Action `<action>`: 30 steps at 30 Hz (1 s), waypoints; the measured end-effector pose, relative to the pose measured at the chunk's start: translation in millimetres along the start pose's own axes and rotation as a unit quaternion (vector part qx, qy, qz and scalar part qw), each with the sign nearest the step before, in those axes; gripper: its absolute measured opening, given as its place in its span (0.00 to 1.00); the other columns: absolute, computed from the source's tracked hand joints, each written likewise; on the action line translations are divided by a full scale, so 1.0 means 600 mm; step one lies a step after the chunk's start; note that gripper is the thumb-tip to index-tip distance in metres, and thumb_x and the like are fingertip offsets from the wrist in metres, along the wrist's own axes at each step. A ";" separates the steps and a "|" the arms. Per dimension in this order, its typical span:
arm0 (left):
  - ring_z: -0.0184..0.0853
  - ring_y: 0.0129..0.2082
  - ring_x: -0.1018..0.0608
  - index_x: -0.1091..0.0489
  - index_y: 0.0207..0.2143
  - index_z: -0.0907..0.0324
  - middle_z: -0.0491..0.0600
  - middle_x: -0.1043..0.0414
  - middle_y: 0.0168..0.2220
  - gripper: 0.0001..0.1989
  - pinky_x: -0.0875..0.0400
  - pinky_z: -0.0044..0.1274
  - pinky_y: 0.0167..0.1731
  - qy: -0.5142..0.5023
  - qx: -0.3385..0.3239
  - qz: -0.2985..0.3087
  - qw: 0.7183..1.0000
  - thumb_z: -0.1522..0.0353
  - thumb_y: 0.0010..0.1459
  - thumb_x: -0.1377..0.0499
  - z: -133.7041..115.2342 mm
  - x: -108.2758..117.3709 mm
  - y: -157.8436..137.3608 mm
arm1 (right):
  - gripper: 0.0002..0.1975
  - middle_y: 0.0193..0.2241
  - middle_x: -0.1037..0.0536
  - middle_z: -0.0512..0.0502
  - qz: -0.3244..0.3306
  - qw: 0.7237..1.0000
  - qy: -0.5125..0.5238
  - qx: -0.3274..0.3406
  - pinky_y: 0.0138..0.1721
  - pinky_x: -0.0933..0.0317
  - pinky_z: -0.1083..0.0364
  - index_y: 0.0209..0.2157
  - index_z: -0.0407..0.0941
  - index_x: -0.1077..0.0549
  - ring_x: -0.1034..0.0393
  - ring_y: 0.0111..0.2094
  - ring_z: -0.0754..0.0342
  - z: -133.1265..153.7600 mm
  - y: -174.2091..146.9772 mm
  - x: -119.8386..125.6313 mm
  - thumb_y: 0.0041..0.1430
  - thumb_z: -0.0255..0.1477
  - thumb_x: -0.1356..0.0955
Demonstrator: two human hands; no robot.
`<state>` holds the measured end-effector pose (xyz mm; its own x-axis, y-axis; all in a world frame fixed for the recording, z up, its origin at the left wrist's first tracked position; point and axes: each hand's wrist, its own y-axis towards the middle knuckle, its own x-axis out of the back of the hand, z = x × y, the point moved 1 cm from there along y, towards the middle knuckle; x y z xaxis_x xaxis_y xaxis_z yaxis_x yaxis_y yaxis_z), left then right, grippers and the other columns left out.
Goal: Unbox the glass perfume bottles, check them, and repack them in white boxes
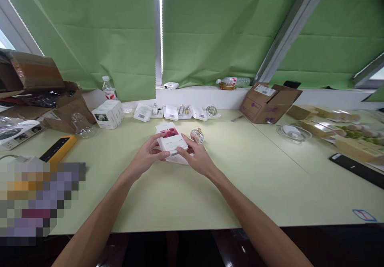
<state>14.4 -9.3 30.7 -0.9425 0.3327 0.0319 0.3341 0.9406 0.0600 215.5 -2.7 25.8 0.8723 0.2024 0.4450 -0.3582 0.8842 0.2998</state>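
Between my two hands is a small white box (173, 144) with a red floral picture on its face. My left hand (149, 154) grips its left side, thumb along the front edge. On the opposite side, my right hand (196, 155) holds the box with its thumb on the lower right corner. Just behind my right hand stands a round glass bottle (197, 135) with a gold-coloured top. Part of a flat white piece (180, 159) shows under the box; what it is I cannot tell.
Along the back edge lie white packets (143, 112) with barcodes and several small glass bottles (211, 110). White boxes (108, 114), a clear jar (81, 126) and a yellow-black power strip (60, 149) stand left. A cardboard box (264, 103) and coiled white cable (294, 133) are right.
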 end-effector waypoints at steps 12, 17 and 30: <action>0.42 0.47 0.27 0.42 0.58 0.49 0.52 0.33 0.52 0.32 0.28 0.35 0.42 0.008 0.000 -0.002 1.000 0.62 0.52 0.37 -0.001 -0.001 0.000 | 0.24 0.41 0.24 0.47 0.000 1.000 0.001 0.000 0.35 0.34 0.54 0.57 0.49 0.38 0.28 0.35 0.52 0.000 0.000 -0.001 0.62 0.40 0.38; 0.42 0.47 0.27 0.43 0.58 0.49 0.52 0.32 0.52 0.32 0.27 0.35 0.42 0.015 0.001 -0.005 1.000 0.61 0.52 0.37 -0.001 -0.001 -0.001 | 0.24 0.41 0.24 0.46 0.004 1.000 -0.002 -0.005 0.35 0.34 0.54 0.57 0.48 0.37 0.28 0.34 0.52 0.002 -0.001 -0.001 0.62 0.41 0.38; 0.43 0.47 0.26 0.42 0.58 0.49 0.53 0.32 0.52 0.32 0.28 0.35 0.41 0.017 -0.001 -0.010 1.000 0.60 0.51 0.37 -0.002 -0.003 -0.001 | 0.24 0.39 0.24 0.46 0.007 1.000 -0.014 -0.009 0.32 0.35 0.55 0.57 0.47 0.37 0.29 0.32 0.52 0.004 -0.002 -0.001 0.62 0.42 0.38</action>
<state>15.9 -10.7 31.6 -0.9484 0.3104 0.0648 0.3143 0.9473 0.0621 214.7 -4.8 27.3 0.8577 0.2030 0.4724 -0.3640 0.8887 0.2787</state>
